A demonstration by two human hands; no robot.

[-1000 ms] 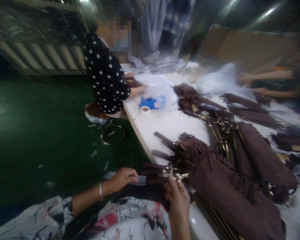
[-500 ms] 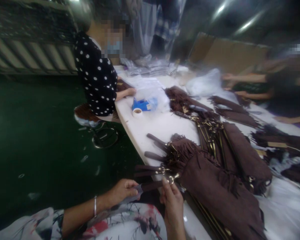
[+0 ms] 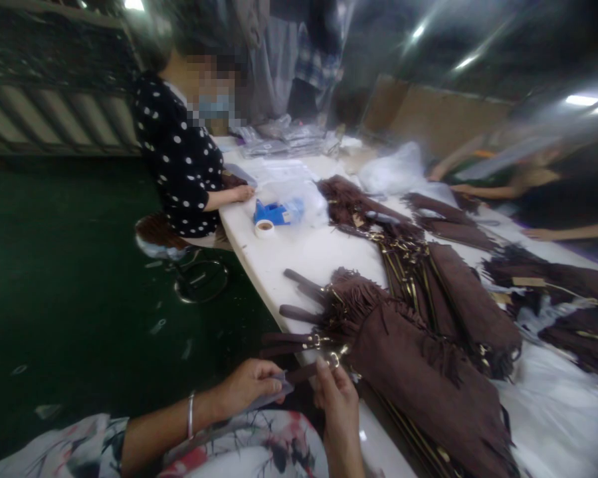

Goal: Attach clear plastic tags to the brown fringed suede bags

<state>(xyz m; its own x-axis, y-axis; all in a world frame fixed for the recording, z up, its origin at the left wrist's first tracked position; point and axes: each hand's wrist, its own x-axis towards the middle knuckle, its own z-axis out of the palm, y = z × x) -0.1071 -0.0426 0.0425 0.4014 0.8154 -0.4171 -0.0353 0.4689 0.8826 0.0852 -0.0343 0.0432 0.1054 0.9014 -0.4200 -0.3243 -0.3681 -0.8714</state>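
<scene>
The left hand [image 3: 256, 387] pinches a piece of clear plastic [image 3: 275, 390] between thumb and fingers, and the right hand [image 3: 339, 401] has its fingers closed on a thin brown strap [image 3: 303, 373], close to its gold buckle [image 3: 333, 360]. A second ago, a longer bit of strap showed between the two hands; now the left hand and its plastic are nearer the right hand, and only a short bit shows. It looks like the plastic is going over the strap, so the wrapping seems further along, but I cannot tell if it goes all the way round. The strap is just off the table's near left edge, next to a brown fringed bag [image 3: 418, 372] that lies on the table [image 3: 323, 255]. Other loose straps [image 3: 285, 340] poke out past that same edge. Farther up, by the left edge, sit a white tape roll [image 3: 264, 229] and a blue tape dispenser [image 3: 272, 213]. Past them, a co-worker in a spotted top [image 3: 179, 153] sits at that edge.
</scene>
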